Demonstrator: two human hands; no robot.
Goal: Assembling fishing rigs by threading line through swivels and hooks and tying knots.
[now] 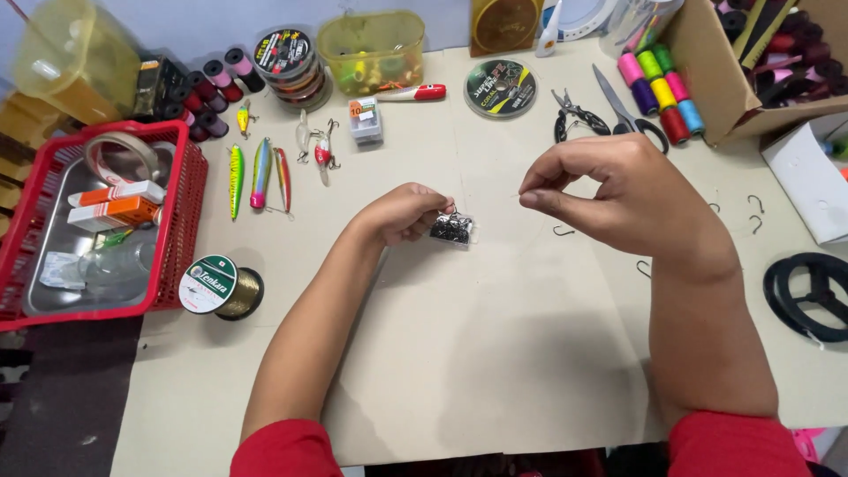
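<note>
Two hands work close together over the middle of the bench (495, 353). The left hand (402, 212) is curled, and its fingertips pinch a small clear bag of dark hooks (452, 229), which rests on the bench just under the fingers. The right hand (618, 190) is a little higher, with thumb and forefinger pressed together on something very thin; it looks like a fine line or a single hook, but it is too small to tell which.

Near the right hand, a few loose hooks (753, 212) lie on the bench, and further back are the pliers (579, 119) and the scissors (629, 115). Beyond the left hand lie some coloured fishing lures (259, 173) and a spool of line (221, 287) beside a red basket (181, 221).

I think the main risk is the sharp points: if the bag tips or the left pinch loosens, the hooks may spill and mix with the loose ones, or prick a finger. Also the thin thing in the right pinch may slip out easily, because it gives so little to hold.
</note>
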